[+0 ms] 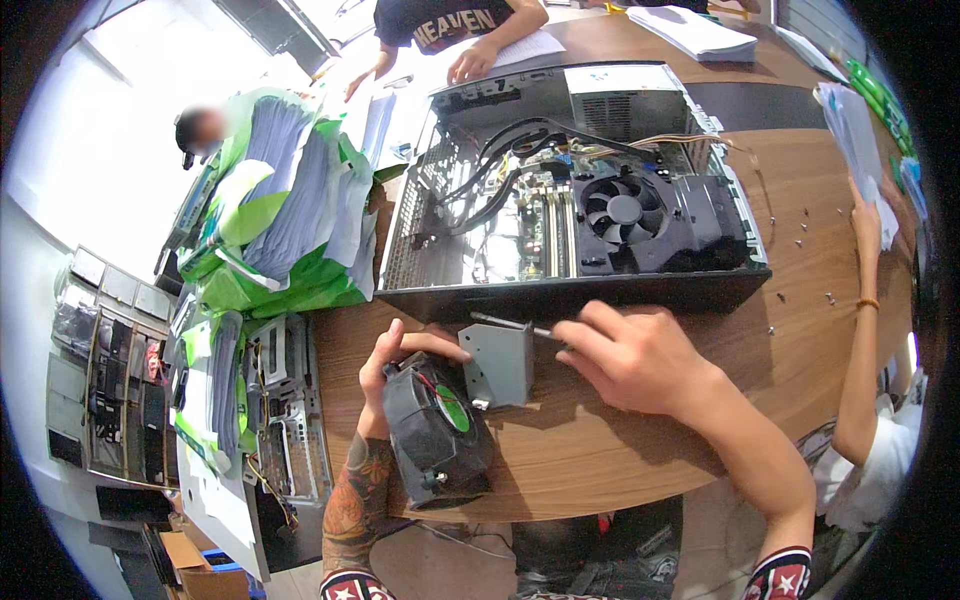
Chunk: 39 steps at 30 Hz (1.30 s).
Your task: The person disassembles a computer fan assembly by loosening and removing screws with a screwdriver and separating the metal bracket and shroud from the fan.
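Observation:
My left hand (384, 362) is closed around a black fan housing (415, 440) with a green round label, at the table's near edge. Its fingers reach toward a grey metal bracket (503, 362), which stands right beside the housing; whether the two are joined I cannot tell. Pinched in my right hand (640, 362) is a screwdriver (505, 322), its thin shaft pointing left across the bracket's top. Just beyond both hands lies an opened computer case (570, 297), showing cables, a circuit board and a black cooling fan (622, 208).
Several loose screws (800, 243) are scattered right of the case. Stacked papers in green wrapping (290, 200) rise at the left, above metal computer parts (285, 370). One person (450, 25) sits across the table; another person's arm (865, 290) holds papers at the right.

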Tool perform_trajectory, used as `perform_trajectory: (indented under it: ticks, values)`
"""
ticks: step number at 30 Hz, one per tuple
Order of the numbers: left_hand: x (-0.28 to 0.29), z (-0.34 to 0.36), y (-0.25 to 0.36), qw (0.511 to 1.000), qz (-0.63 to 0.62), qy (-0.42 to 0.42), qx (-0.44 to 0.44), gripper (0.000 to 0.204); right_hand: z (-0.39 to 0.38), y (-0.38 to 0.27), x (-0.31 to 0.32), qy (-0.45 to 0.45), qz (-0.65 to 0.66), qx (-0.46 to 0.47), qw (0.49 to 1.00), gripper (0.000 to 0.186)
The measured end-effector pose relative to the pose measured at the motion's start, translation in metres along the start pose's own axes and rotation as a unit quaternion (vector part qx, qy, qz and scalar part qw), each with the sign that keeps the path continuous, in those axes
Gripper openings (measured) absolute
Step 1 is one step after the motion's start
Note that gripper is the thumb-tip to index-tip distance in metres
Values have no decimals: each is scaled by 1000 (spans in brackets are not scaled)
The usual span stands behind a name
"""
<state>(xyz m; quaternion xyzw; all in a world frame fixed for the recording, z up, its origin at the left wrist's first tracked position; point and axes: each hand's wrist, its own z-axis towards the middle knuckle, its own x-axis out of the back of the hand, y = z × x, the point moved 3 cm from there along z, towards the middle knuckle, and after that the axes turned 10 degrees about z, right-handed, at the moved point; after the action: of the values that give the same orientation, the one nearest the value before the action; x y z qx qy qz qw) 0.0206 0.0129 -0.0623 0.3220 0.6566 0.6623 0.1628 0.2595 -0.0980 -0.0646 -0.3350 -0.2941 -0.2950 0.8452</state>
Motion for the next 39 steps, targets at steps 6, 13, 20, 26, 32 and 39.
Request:
perform_trajectory:
  ticks: [6, 13, 20, 26, 32, 39]
  values:
    - [6, 4, -5, 998, 60, 4, -29, 75, 6, -4, 16, 72, -14, -23, 997, 27]
    - [3, 2, -5, 999, 44, 18, -19, 74, 8, -2, 17, 122, 119, -21, 985, 26]
    - [-1, 0, 2, 999, 45, 19, 20, 76, 9, -3, 18, 78, 363, -53, 927, 29]
    - [4, 1, -4, 1000, 25, -9, 6, 75, 3, 3, 17, 49, 715, -258, 648, 39]
    - [1, 0, -10, 999, -19, -23, 21, 77, 1, 12, 27, 101, 804, -172, 561, 54]
    - [0, 2, -9, 999, -28, -11, 31, 75, 4, 2, 22, 62, 791, -173, 583, 62]
